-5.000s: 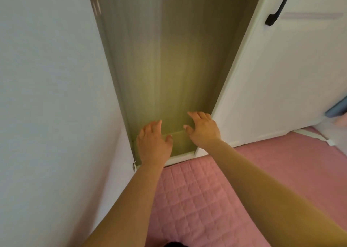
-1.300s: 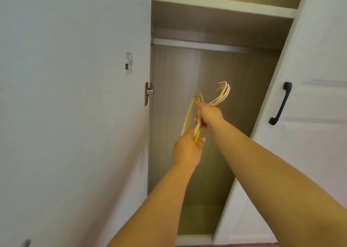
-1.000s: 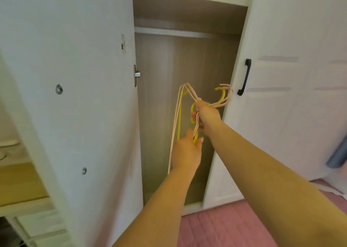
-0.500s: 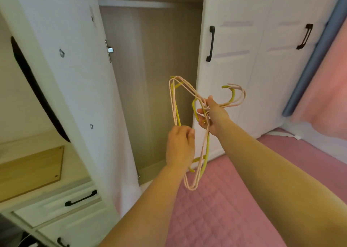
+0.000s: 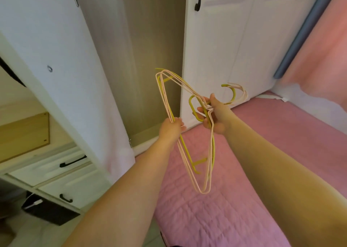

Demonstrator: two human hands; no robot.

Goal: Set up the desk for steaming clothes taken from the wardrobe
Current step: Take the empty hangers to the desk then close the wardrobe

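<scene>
Two hands: both hold one bundle of thin hangers point(image 5: 187, 126) in mid-air, in front of an open wardrobe point(image 5: 135, 58).
Left hand point(image 5: 171, 129): fingers curled shut around the straight bottom bars of the bundle.
Right hand point(image 5: 216, 115): fingers closed on the necks, just below the hooks.
Hangers: several slim, smooth, rounded-triangle frames, pale pink and yellow-green, bunched together and overlapping.
Direction: hooks curl up and to the right, past the right hand; the long axis runs steeply from upper left down to a rounded corner hanging low in the middle.
Wardrobe: wood-grain inside, plain white doors; the open door point(image 5: 62, 74) stands just left of the left hand, and closed doors with black handles are behind the right hand.
Open room: quilted pink mat point(image 5: 206, 218) on the floor below the hands.
Left edge: white drawers point(image 5: 56, 173) with black handles beyond the open door.
</scene>
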